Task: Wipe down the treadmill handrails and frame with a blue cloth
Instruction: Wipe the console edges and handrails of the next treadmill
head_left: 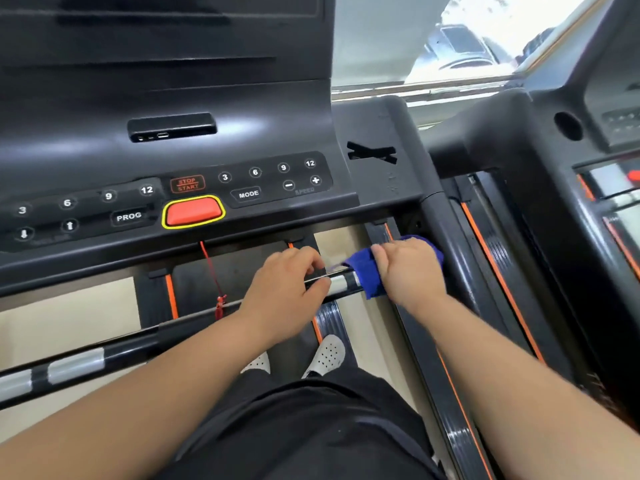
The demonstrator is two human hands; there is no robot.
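Right hand (406,268) on blue cloth (362,270) round handrail (341,285)

Her right hand (407,268) presses the blue cloth (363,271) around the handrail (341,284); the left hand (287,289) grips the bar just beside it.

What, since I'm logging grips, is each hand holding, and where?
Right hand grips the crumpled blue cloth, wrapped over the black-and-silver handrail bar near its right end; left hand grips the bare bar just beside it.
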